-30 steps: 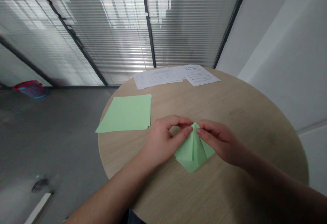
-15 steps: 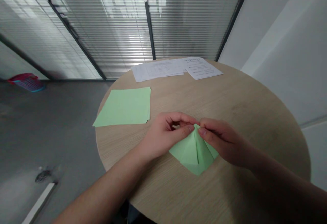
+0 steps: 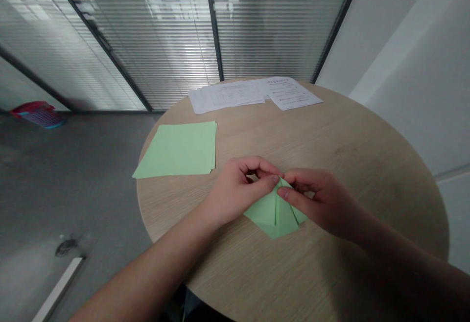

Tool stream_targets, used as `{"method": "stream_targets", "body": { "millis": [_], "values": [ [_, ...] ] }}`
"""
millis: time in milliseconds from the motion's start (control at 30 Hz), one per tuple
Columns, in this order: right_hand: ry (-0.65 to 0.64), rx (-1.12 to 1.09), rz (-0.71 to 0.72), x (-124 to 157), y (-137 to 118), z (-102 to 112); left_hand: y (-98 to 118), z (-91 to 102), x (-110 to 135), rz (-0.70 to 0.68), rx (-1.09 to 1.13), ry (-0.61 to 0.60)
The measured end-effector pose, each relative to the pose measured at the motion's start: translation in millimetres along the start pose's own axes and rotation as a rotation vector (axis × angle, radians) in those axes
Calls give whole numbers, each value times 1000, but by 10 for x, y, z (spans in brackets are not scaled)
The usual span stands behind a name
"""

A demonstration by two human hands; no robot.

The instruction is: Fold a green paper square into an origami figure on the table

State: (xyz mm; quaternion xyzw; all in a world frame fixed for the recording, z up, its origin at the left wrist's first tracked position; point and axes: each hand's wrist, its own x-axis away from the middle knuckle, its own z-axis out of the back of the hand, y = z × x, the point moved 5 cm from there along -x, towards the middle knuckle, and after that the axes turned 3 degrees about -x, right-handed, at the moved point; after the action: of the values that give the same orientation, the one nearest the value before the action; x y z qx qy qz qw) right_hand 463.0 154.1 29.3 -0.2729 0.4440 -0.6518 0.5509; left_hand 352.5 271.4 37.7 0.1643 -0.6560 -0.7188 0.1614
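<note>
A folded sheet of green paper [image 3: 273, 214] with several creases and a pointed top is between my hands, above the near part of the round wooden table [image 3: 352, 155]. My left hand [image 3: 242, 187] pinches it at the upper left, thumb in front and fingers behind. On the other side, my right hand [image 3: 319, 197] grips it near the top, its thumb pressed on the front layer. Both sets of fingertips almost meet at the point and partly hide it.
A stack of green paper sheets [image 3: 178, 149] lies at the table's left edge. Printed white sheets [image 3: 231, 96] overlap at the far edge. On the floor to the left stands a red and blue basket [image 3: 39, 114]. Window blinds [image 3: 169, 33] and a white wall [image 3: 414, 62] border the table.
The green paper's lower tip has swung left and up. My right thumb has slid left across its front, near the point. My left hand keeps its pinch.
</note>
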Motion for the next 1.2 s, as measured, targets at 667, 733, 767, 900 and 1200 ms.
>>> {"method": "stream_targets", "body": {
  "millis": [667,733,767,900,1200],
  "values": [
    [-99,-230,-170,-14,144,-41,-99,24,-12,156,88,-76],
    [-117,-205,-160,-15,130,-43,-79,18,-13,140,75,-70],
    [-127,-192,-156,-17,123,-44,-70,14,-13,135,67,-72],
    [-139,-151,-136,-24,106,-41,-41,12,-13,114,37,-82],
    [-96,-74,-121,-38,127,-45,-65,62,-25,80,-127,5]
  ]
}}
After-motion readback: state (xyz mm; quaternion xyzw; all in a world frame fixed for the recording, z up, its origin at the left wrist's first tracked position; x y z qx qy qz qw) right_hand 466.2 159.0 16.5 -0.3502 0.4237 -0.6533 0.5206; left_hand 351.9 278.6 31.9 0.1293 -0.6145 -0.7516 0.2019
